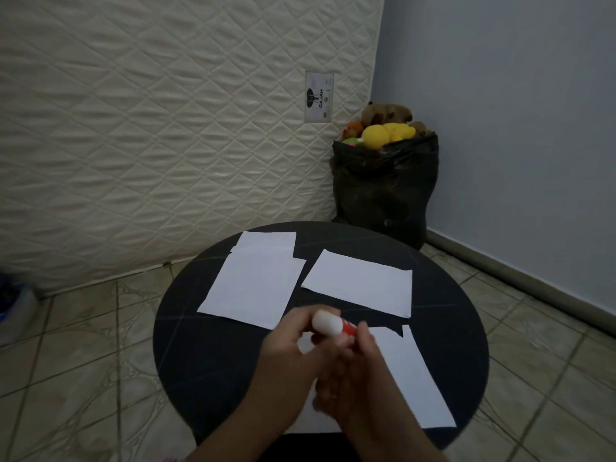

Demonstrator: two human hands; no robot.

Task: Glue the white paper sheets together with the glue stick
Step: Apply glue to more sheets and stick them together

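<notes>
I see the glue stick (333,325), a smooth cylinder with a white rounded cap end and a glossy red body, held above the near middle of the table (206,355). Its long axis runs nearly level, cap end pointing left and slightly away from me, red end toward the right. My left hand (293,348) has its fingers curled around the white end; my right hand (360,371) pinches the red body with fingers closed on it. Both hands are motion-blurred, so I cannot tell whether the cap is seated or loose.

Beneath the hands lies a flat, matte white sheet (416,378) with a notched far corner, its long side running toward the near right rim. Farther off, a left sheet (253,288) overlaps a smaller sheet (266,241) behind it, and a right sheet (360,281) lies apart from them, tilted. The table is round, dark and smooth.

Around it are glazed patterned floor tiles (83,361), a quilted cream mattress (150,128) standing on edge, and a crinkled black bag (383,191) of plush toys against a plain bluish wall (516,111).
</notes>
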